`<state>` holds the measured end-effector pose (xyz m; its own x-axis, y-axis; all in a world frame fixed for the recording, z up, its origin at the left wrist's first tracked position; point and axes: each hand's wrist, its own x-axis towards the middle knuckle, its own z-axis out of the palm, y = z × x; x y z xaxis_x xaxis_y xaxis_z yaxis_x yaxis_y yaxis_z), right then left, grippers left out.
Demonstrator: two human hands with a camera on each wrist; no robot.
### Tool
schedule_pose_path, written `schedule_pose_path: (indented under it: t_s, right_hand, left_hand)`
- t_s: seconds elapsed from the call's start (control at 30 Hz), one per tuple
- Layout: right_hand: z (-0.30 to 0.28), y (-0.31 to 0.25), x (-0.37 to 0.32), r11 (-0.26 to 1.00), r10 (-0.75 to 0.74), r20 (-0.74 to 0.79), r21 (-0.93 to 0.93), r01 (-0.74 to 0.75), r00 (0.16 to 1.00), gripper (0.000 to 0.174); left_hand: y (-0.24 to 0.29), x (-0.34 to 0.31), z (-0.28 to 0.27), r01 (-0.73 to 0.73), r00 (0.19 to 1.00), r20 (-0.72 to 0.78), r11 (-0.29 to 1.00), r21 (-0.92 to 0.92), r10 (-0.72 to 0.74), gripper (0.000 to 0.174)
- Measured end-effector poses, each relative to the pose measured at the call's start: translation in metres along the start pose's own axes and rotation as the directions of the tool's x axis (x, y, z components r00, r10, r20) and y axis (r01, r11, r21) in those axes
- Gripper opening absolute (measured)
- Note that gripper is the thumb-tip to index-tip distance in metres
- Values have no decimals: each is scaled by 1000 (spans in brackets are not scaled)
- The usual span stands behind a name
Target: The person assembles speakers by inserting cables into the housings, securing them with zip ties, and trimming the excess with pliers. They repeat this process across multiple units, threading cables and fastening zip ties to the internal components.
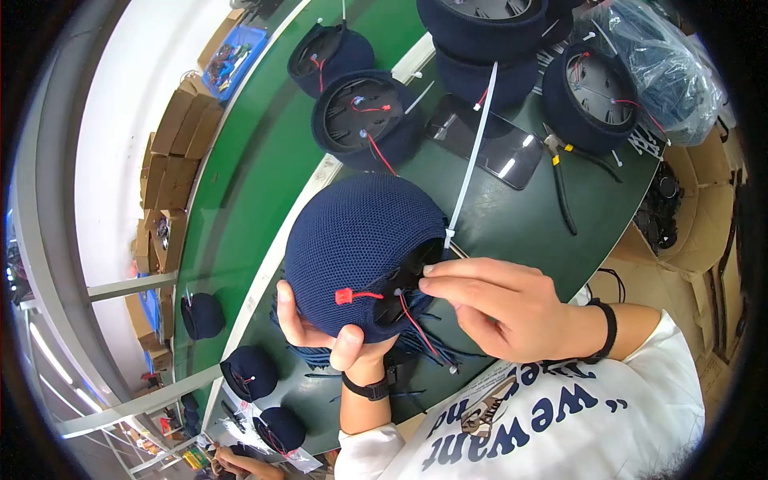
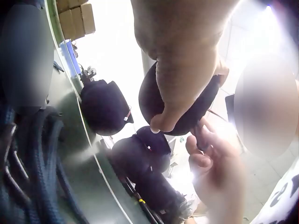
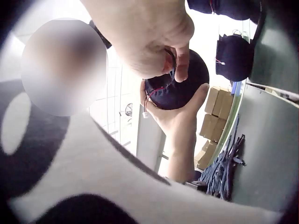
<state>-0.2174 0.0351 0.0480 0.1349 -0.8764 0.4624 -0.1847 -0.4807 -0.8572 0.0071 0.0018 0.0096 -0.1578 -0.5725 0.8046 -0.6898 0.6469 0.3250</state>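
Note:
A dark blue mesh-covered ball (image 1: 360, 248) has its black opening turned toward the right hand. The left hand (image 1: 352, 346) grips it from below, fingers on the far side and thumb near the opening; the left wrist view shows this hand (image 2: 184, 60) over the ball (image 2: 148, 95). At the opening's edge the right hand (image 1: 512, 308) pinches a dark edge or strip, seen also between thumb and finger of that hand (image 3: 145, 37) in the right wrist view. A red connector (image 1: 344, 297) lies against the mesh, and a red-black wire with a white plug (image 1: 453, 370) hangs out. A white cable tie (image 1: 474, 152) stands up from the rim.
More blue covered housings (image 1: 368, 120) with wires stand on the green table beyond, beside a phone (image 1: 488, 142) and pliers (image 1: 562, 180). Dark cords (image 1: 416, 340) lie beneath the ball. A plastic bag (image 1: 660, 72) and an open carton (image 1: 708, 212) are at right.

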Motion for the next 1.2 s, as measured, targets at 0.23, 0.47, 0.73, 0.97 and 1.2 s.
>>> schedule_pose_path:
  t_s: [0.23,0.47,0.73,0.97,1.2]
  right_hand:
    - [-3,5,2,991,-107,40,-72,110,993,33]
    - [-5,-1,4,997,-45,89,-64,50,995,24]
    - [-8,-6,6,995,88,91,45,-92,992,21]
    - [-4,0,4,969,-207,-95,-157,191,974,30]
    - [-13,2,6,893,-389,-19,-255,372,921,30]
  left_hand:
    - [-5,-17,-1,94,992,-67,977,-191,-109,95]
    - [-7,-23,0,98,989,-81,963,-252,-122,80]
    - [-5,-21,0,125,984,-79,929,-347,-162,66]
    - [10,1,6,204,961,-100,904,-375,-258,85]
    - [-2,-5,1,185,971,-52,870,-457,-233,85]
